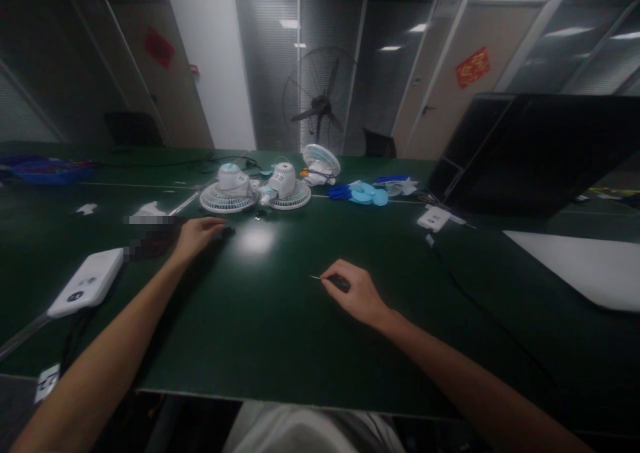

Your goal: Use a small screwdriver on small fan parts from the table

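My right hand (355, 290) is closed around the dark handle of a screwdriver (341, 282), its thin metal shaft pointing left just above the green table. Farther out on the left, my left hand (197, 236) has its fingers drawn together at a small black object (229, 231); its kind is too blurred to make out. Beyond that hand, two white fan heads (229, 190) (286, 188) lie with their grilles down. A third fan head (321, 163) leans behind them, its grille tilted up. A small dark part (261, 214) rests in front of the fan heads.
White boxes with cables stand at left (90, 283) and right (434, 218). Light-blue fan blades (369, 193) and blue gloves (340, 192) lie at the back. A large black monitor (530, 153) and a white panel (580, 266) occupy the right. A blue tray (53, 172) is far left.
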`<state>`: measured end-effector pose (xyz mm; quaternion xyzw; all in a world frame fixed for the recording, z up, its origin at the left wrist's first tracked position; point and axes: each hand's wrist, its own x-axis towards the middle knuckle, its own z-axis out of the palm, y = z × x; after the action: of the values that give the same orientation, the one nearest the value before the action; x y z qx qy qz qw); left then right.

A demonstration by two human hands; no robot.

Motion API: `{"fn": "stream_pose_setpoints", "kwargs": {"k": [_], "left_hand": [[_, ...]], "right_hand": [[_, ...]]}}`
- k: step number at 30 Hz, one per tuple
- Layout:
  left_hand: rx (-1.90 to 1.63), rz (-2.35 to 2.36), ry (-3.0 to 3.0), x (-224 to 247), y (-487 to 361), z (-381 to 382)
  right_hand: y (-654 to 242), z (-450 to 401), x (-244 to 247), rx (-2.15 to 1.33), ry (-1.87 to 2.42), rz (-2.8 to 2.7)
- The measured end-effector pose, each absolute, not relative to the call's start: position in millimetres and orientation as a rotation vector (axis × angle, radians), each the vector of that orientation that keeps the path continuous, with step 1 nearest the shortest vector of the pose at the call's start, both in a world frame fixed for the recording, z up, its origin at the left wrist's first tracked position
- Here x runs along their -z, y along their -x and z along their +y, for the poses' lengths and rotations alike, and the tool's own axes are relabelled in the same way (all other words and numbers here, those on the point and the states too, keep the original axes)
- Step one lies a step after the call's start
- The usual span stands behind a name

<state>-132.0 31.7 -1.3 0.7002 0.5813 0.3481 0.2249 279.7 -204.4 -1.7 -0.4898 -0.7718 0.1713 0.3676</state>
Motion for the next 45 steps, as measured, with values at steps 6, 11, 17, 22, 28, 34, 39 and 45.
{"fn": "stream_pose_setpoints", "kwargs": {"k": [6,11,17,22,28,34,39,45], "left_hand": [[-0.971,1.624,-1.904,14,122,37],[-0.946,1.612,-1.899,23,123,43],[-0.942,1.623,-1.903,31,130,49],[-0.951,1.636,-1.892,35,131,51],[-0.927,1.628,-1.895,31,132,48],[-0.664,1.26,-2.141,14,72,5],[-0.475,0.647,-2.246,8,-8,-65],[-0.486,0.536,-2.243,8,-28,-94]], "right_hand": [[-280,-204,2,-0.447,1.263,-1.985],[-279,-204,1,-0.46,1.262,-1.984],[-280,-204,0,-0.415,1.257,-1.99],[-280,-204,0,-0.433,1.252,-1.998],[-280,-203,2,-0.431,1.253,-2.0],[-279,-205,1,-0.427,1.287,-2.03],[-278,-204,1,-0.361,1.328,-2.066],[-277,-202,5,-0.3,1.362,-2.071]]}}
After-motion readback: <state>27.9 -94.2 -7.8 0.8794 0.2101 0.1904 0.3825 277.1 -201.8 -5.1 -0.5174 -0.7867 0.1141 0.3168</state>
